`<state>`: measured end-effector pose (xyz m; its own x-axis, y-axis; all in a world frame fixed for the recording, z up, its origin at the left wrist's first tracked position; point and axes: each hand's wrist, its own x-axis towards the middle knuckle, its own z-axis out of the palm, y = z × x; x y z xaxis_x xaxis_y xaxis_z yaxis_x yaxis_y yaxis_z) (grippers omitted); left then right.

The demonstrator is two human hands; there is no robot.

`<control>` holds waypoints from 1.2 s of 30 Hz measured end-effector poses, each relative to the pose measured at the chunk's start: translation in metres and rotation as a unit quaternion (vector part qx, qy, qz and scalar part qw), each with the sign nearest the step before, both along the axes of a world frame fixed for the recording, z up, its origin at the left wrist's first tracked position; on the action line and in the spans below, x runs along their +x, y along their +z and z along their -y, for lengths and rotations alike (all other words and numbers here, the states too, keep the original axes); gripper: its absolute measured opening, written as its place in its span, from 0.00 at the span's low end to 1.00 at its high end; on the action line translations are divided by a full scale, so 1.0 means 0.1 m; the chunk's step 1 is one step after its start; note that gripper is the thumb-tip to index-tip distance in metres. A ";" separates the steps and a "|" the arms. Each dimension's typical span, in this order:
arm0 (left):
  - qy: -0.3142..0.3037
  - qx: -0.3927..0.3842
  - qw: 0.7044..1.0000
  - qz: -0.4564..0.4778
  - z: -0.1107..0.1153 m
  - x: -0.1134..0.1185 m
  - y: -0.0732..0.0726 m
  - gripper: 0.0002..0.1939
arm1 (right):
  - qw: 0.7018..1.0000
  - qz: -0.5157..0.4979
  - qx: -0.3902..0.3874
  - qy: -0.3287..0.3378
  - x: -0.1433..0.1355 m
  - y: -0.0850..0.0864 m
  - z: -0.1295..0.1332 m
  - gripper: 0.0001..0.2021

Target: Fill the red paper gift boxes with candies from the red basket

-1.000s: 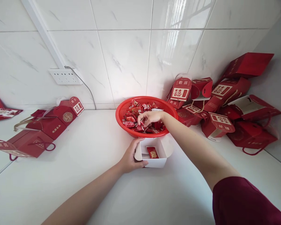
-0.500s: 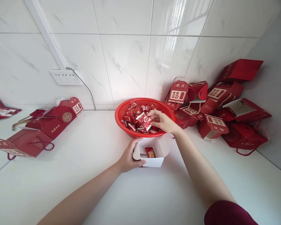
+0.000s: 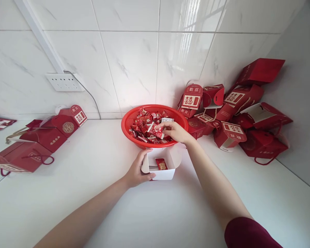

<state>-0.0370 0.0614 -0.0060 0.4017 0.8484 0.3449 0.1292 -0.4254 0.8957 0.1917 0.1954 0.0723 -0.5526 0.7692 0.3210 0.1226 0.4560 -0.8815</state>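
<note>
My left hand (image 3: 136, 171) is closed around the left side of a gift box (image 3: 163, 175) with a white inside and its flaps spread apart. Inside this box lies one red wrapped candy (image 3: 161, 164) with a gold print. Just behind it stands a red plastic basket (image 3: 126, 128) full of red wrapped candies (image 3: 144, 120). My right hand (image 3: 176, 132) reaches over the basket's right part, its fingers bent and pinching a red-and-white candy packet (image 3: 158, 132). A whitish packet (image 3: 167, 120) shows beside these fingers; the fingertips are partly hidden among the candies.
On the right, a pile of red gift boxes (image 3: 248, 103) with cord handles leans into the corner. A row of similar boxes (image 3: 45, 137) stands at the left. Behind the white table (image 3: 98, 206) is a tiled wall with a socket strip (image 3: 64, 82) and a cable.
The view has shifted slightly, so everything sits further left. My right hand has sunk lower among the candies, and a whitish packet now shows by its fingers. My left hand keeps its hold on the box.
</note>
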 end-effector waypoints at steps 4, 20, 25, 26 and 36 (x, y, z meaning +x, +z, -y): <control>0.001 0.013 1.000 -0.008 -0.01 0.00 -0.01 0.42 | 0.999 0.024 0.013 -0.023 0.00 0.01 0.01 0.08; 0.013 0.057 0.997 -0.044 0.01 -0.03 -0.02 0.43 | 0.999 -0.031 0.011 -0.032 0.03 -0.03 -0.02 0.16; 0.008 0.046 0.998 -0.046 0.01 -0.04 -0.03 0.44 | 0.975 0.088 0.096 -0.181 0.07 0.05 -0.03 0.19; 0.007 0.043 0.998 -0.045 0.01 -0.04 -0.04 0.44 | 0.956 0.120 0.128 -0.237 0.07 0.08 -0.05 0.19; 0.010 0.038 0.997 -0.070 0.04 -0.06 -0.02 0.45 | 0.924 0.353 0.098 0.112 -1.02 0.42 -0.14 0.16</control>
<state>-0.0435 0.0577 -0.0077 0.4334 0.8300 0.3511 0.2600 -0.4881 0.8331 0.0893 0.2092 0.1144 -0.8153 0.5760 -0.0595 0.5192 0.6816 -0.5156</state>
